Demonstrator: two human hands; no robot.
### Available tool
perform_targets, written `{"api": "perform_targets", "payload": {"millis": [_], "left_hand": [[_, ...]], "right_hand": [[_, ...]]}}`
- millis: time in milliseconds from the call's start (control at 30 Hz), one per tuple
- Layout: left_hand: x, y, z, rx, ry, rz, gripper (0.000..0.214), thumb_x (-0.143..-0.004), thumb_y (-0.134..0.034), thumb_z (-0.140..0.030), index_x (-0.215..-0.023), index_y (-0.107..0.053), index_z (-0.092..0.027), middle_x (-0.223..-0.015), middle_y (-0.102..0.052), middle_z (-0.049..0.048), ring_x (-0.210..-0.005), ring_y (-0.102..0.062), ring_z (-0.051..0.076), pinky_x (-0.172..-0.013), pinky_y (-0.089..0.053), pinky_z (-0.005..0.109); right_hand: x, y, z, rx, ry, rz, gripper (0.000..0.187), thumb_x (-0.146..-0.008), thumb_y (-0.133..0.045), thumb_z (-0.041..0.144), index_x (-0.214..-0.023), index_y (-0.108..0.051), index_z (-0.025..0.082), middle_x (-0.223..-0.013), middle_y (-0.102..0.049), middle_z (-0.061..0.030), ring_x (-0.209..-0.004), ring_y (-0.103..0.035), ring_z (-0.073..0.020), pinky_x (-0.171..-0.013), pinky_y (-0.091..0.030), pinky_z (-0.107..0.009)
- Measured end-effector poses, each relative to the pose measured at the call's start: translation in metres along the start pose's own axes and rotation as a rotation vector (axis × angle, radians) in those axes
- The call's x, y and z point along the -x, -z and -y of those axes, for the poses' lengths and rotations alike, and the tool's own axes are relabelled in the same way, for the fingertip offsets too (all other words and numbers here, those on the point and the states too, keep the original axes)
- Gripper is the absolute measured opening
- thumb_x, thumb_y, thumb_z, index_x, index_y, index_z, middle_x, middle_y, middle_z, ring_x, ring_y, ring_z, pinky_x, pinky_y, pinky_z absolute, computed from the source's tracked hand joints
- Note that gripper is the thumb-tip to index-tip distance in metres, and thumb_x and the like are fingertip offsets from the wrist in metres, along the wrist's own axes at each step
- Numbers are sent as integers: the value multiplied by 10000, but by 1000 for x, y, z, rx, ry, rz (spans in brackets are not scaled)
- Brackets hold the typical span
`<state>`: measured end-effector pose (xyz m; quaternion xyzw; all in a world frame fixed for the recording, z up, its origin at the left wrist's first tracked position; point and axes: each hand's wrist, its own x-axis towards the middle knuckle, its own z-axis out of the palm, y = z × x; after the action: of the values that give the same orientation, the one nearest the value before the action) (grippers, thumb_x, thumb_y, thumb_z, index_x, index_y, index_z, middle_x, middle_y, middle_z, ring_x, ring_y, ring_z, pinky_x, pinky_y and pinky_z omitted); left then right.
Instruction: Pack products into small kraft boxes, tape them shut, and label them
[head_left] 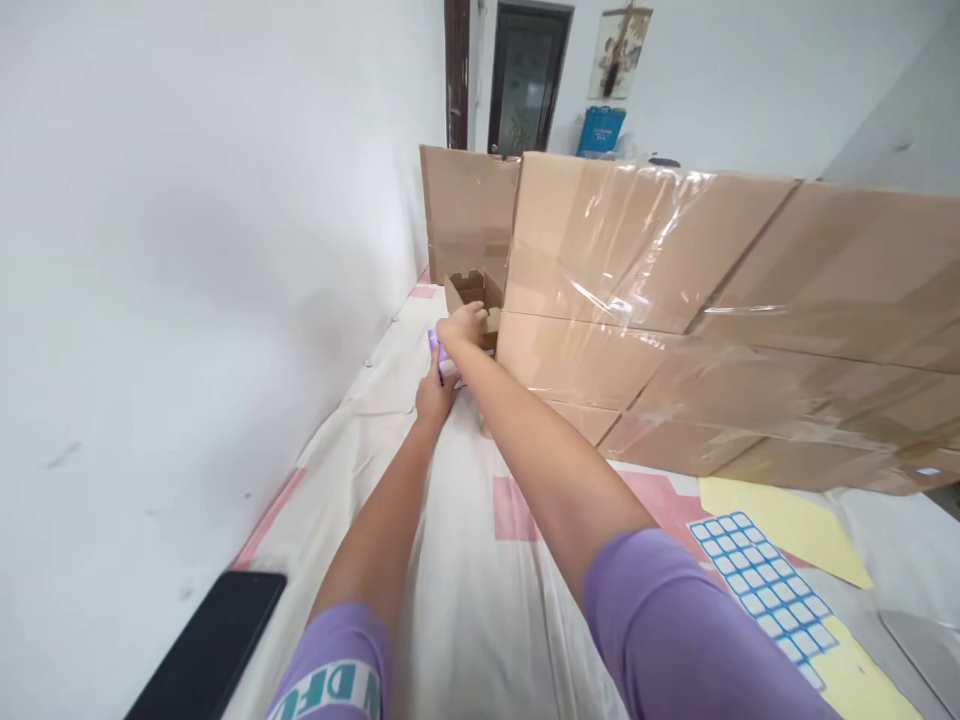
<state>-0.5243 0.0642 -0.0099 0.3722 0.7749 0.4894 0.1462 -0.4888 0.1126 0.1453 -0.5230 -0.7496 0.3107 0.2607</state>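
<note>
My left hand (435, 393) is closed around a small purple and white packet (445, 362), just in front of an open cardboard box (469, 287). Crossing over it, my right hand (463, 325) is at the box's near side, above and beside the packet. Its fingers look bent but are partly hidden and blurred, so whether they hold anything does not show. The box stands upright with its top open, pressed into the gap beside a stack of taped cartons (600, 240). What lies inside the box is not visible.
A white wall (225, 250) runs close on the left. A black phone (217, 640) lies at the lower left on the pale cloth (480, 600). Blue-bordered label sheets (765, 580) and yellow paper (795, 515) lie at the right. Behind the cartons are a door (527, 80) and a blue container (601, 130).
</note>
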Motion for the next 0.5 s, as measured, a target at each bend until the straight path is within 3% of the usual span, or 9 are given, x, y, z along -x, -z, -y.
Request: {"api": "perform_targets", "payload": {"millis": [133,267,333,400,500], "left_hand": [[-6,-6,12,20,-6,-67,627,-1054,-472,-436,-1615,-347,-186,-1229,-728,183,-1153,-686,302,-990,-510,427],[3,3,12,83,-63,-134,619,-1088,-338,-382,-1666,-212,-199,-1426,-658,160,-1300,-632,253,-1040,-472,346],[14,19,7,103,-92,-168,611,-1086,-321,-358,-1663,-220,-183,-1461,-635,147,-1305,-626,226,-1051,-475,324],[35,43,0,100,-107,-210,606,-1078,-327,-350,-1652,-253,-169,-1433,-651,147,-1261,-647,226,-1049,-486,334],[92,85,-15,61,-102,-295,618,-1071,-336,-390,-1644,-271,-168,-1381,-673,155,-1220,-664,252,-1059,-497,389]], "right_hand": [[-11,-9,-13,35,-34,-17,512,-940,-515,69,-1448,-481,9,-1505,-414,-299,-1377,-518,-393,-1056,-490,-519],[-6,-6,-12,60,23,54,338,-924,-563,105,-1229,-665,2,-1449,-466,-307,-1269,-596,-391,-996,-518,-505],[3,2,-6,60,87,96,318,-940,-570,162,-1194,-686,10,-1424,-498,-311,-1218,-625,-381,-977,-520,-490],[20,12,2,52,183,145,269,-957,-569,219,-1116,-716,58,-1315,-601,-261,-1220,-617,-363,-984,-506,-457],[67,32,11,25,414,227,253,-991,-518,292,-904,-707,147,-980,-698,-140,-1170,-615,-317,-966,-486,-401]]}}
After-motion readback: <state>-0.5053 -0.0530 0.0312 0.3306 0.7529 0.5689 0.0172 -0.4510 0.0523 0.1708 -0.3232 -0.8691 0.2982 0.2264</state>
